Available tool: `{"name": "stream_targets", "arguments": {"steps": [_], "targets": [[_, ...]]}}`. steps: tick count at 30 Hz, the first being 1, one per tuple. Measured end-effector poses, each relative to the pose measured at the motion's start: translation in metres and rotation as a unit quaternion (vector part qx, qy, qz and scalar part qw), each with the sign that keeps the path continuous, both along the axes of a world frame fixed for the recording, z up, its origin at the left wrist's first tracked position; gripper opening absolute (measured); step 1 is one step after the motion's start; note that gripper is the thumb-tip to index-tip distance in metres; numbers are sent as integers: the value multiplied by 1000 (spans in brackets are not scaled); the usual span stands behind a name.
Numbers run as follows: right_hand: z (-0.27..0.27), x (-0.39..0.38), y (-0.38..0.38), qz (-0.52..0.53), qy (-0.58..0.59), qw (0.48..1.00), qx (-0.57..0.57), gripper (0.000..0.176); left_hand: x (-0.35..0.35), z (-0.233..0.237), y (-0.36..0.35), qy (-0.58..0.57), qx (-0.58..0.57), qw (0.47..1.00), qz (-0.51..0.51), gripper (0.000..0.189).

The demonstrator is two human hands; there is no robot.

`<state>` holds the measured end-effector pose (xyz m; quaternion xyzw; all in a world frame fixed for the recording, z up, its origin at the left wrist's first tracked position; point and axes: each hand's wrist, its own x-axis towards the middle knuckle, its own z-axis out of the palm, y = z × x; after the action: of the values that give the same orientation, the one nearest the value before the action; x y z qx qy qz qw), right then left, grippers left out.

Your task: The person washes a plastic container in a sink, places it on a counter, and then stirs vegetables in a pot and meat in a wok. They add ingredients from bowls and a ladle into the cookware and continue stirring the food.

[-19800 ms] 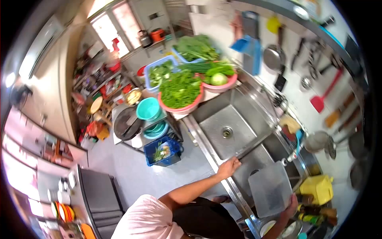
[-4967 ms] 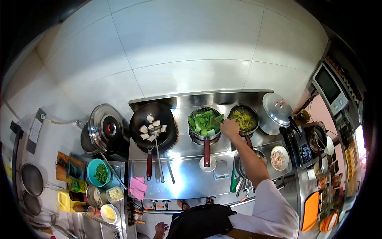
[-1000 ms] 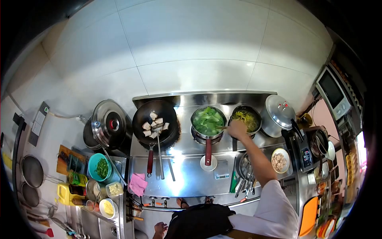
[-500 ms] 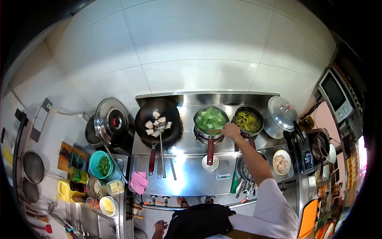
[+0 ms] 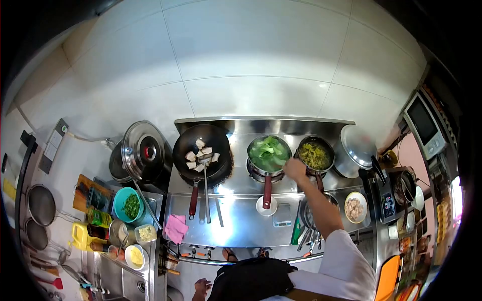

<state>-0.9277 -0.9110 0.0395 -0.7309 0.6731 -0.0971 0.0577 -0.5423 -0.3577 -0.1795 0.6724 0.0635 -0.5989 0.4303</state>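
Observation:
My right hand is closed around a wooden spatula, at the right rim of a saucepan with a red handle. The spatula's blade is mostly lost in steam and leaves. Bright green leafy vegetables fill this pan. Just right of the hand, a second saucepan holds yellow-green chopped vegetables. My left hand hangs low beside my body, fingers loosely apart and holding nothing.
On the left burner a black wok holds pale chunks and a metal turner. A pressure cooker stands right. Nearby are a white bowl, small scale, pink cloth and bowl of meat.
My right hand has moved slightly down and right, and the leaves in the saucepan have shifted. The spatula's blade shows less than before. My left hand stays low.

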Motion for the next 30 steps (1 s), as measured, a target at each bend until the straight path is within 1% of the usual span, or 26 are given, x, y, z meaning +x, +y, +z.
{"name": "stream_targets", "arguments": {"steps": [1,3,4,5,6,7,8,10,11,13,14,15,16,17,18,21,22,23,25,27,29,30], "targets": [[0,5,6,-1,-1,1000,-4,27,2,-3,-7,-1,-4,1000,-1,15],[6,14,20,62,-6,996,57,26,4,-9,-12,-7,59,998,37,16],[24,17,25,58,-15,996,73,26,3,-8,-12,-7,60,997,41,16],[32,15,22,60,-15,995,76,26,4,-5,-13,-44,60,997,18,16],[41,10,15,30,-9,998,62,26,5,-1,-15,-80,58,995,-6,16],[49,7,7,0,-2,999,45,26,7,2,-17,-82,57,995,-7,16],[57,7,1,-1,-3,999,45,26,8,3,-18,-83,68,994,-7,16],[67,8,-7,-8,-30,999,-34,26,8,3,-18,-83,79,993,-8,16],[56,8,-11,-10,-31,999,-34,26,8,1,-15,-78,78,994,-11,16],[33,17,-23,20,2,999,-34,26,11,-7,-12,-74,75,994,-16,17],[30,22,-22,26,26,999,10,24,13,-11,-9,-42,59,997,-3,17],[29,22,-19,26,26,999,9,24,16,-16,-8,-10,42,999,12,17],[34,23,-15,56,52,996,36,23,14,-13,-11,-10,41,999,15,17],[47,27,-8,87,79,991,64,23,9,-10,-12,-38,48,998,12,17],[62,27,-1,92,85,988,85,27,5,-5,-10,-66,58,996,8,18],[93,20,7,106,117,981,113,29,1,-8,-2,-54,39,998,10,18],[97,14,5,103,106,984,95,34,1,-9,1,-53,41,998,9,18],[99,8,2,101,107,984,97,34,1,-11,4,-44,44,998,9,19],[103,0,-3,-3,69,996,57,36,-1,-9,4,-34,46,998,9,19],[98,-3,-5,-4,56,997,60,35,-2,-2,1,-40,82,996,14,19],[74,-4,-5,-8,37,999,26,24,-1,-2,2,-39,69,997,10,18],[61,-7,-4,-11,37,999,25,24,1,-4,2,-39,57,998,6,18]]}}
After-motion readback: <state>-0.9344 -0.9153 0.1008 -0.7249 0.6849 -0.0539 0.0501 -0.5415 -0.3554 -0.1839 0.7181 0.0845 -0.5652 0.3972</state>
